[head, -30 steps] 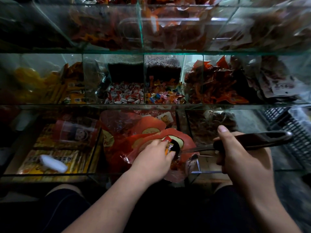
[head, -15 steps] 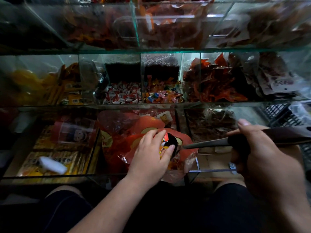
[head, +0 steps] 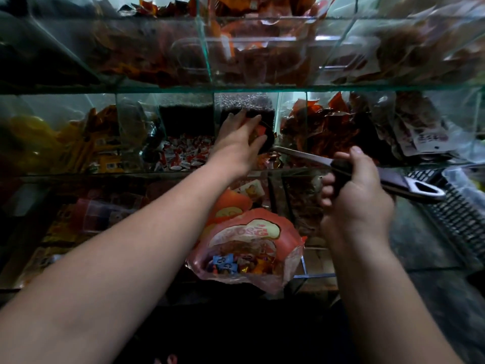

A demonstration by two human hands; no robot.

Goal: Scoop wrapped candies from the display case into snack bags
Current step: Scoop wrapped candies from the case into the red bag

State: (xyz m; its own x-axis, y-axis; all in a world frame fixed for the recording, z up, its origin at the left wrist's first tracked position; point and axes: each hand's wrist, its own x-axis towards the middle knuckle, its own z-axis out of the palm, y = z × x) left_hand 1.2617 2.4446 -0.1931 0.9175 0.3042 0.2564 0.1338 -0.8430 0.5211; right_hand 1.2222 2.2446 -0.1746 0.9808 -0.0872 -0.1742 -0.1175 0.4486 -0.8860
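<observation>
just past the fingertips of the left hand (head: 240, 139) lies the heap of mixed wrapped candies (head: 270, 158) in a middle compartment of the glass display case (head: 236, 88). that hand reaches forward with fingers spread and loosely curled over the dark bowl of the scoop (head: 263, 143), a few bright wrappers showing under the fingers; whether it actually pinches a candy cannot be told. to its left, behind a glass divider, sits a pile of red-and-white candies (head: 183, 156). to its right, the right hand (head: 354, 195) is clenched around the dark handle of the scoop, thumb up on top, the metal shaft running from the fist toward the left hand and the handle's looped end sticking out past the far side of the fist. below and between both wrists, a red snack bag (head: 249, 248) stands open-mouthed on the lower shelf, with blue, orange and gold wrapped pieces visible inside it. right of the right hand, a dark plastic basket (head: 459, 214) lies near the handle's end.
</observation>
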